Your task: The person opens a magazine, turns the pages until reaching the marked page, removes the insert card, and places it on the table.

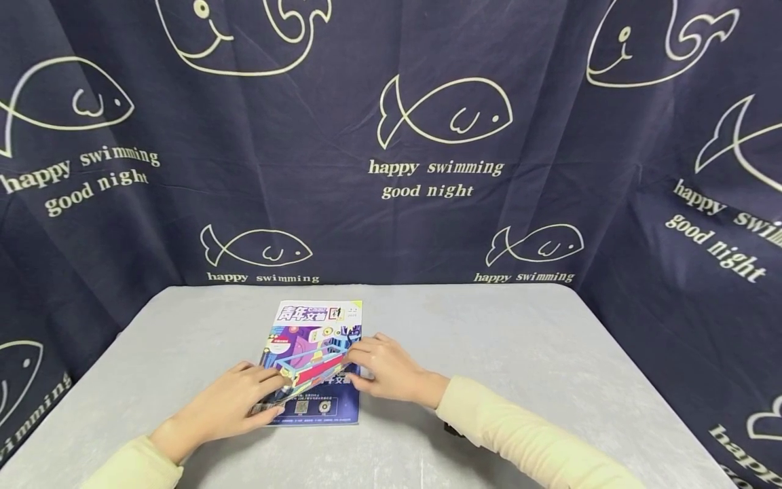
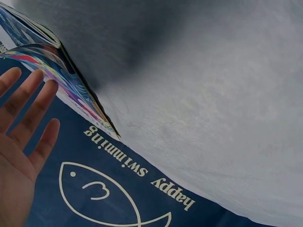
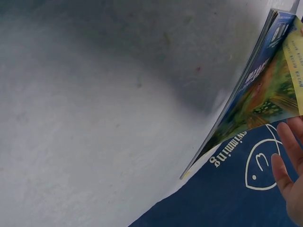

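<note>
A colourful magazine (image 1: 314,312) with white and purple on its cover lies at the table's left centre. Its upper pages arch up in a slanting fold across the middle, above a blue printed part. My left hand (image 1: 235,401) is at the lower left edge, fingers and thumb holding the raised paper. From the right side, my right hand (image 1: 387,370) grips the arched pages between thumb and fingers. In the right wrist view a lifted page (image 3: 265,101) shows a green and yellow face beside the fingers. Curved pages (image 2: 59,71) rise by the spread fingers in the left wrist view.
The magazine lies on a pale grey tabletop (image 1: 489,339). Behind and beside the table hangs a dark blue curtain (image 1: 348,136) printed with white fish and lettering. A small dark object (image 1: 452,430) shows under the right sleeve.
</note>
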Demonstrator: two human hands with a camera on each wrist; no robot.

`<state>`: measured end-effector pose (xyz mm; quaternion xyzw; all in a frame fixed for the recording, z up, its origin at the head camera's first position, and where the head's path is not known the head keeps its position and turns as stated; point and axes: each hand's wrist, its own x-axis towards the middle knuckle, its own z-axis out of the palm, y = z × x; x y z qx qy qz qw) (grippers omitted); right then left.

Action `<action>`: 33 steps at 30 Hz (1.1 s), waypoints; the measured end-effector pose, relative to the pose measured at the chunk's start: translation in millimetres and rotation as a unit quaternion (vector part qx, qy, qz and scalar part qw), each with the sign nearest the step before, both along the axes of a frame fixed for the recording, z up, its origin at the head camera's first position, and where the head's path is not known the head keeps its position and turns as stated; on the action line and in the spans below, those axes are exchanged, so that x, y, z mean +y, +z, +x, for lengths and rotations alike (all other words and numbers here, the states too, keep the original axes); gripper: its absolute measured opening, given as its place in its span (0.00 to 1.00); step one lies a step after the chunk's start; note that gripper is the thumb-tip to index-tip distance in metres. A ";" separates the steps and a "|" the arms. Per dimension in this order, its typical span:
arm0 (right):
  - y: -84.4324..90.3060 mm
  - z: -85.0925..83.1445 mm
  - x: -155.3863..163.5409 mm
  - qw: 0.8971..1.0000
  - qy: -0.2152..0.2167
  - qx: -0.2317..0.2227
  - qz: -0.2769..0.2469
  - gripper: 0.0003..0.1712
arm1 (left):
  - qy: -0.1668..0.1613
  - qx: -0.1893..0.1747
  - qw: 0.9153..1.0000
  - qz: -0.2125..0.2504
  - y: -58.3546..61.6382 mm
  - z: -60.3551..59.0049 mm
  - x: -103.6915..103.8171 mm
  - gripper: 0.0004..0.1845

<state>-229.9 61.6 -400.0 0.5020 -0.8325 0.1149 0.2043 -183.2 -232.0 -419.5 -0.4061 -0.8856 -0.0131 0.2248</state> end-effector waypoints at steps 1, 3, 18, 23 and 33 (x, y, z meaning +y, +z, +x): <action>0.2 -0.3 0.5 1.000 -0.002 -0.002 -0.001 0.11 | 0.002 0.003 1.000 0.000 -0.3 -0.4 -0.9 0.19; 0.5 -1.0 1.6 1.000 -0.008 -0.005 -0.003 0.13 | 0.006 0.009 1.000 0.001 -0.2 -0.9 -2.5 0.20; -0.5 -0.2 5.4 0.999 -0.007 -0.031 -0.012 0.20 | 0.014 0.035 0.999 0.032 6.9 -1.1 -9.3 0.28; -4.1 1.3 6.6 0.999 -0.007 -0.037 0.023 0.21 | 0.024 0.044 0.998 0.041 10.2 -0.5 -12.6 0.32; -9.5 6.2 4.8 0.991 -0.026 -0.085 0.096 0.25 | 0.056 0.067 0.995 0.050 12.4 -0.9 -20.3 0.34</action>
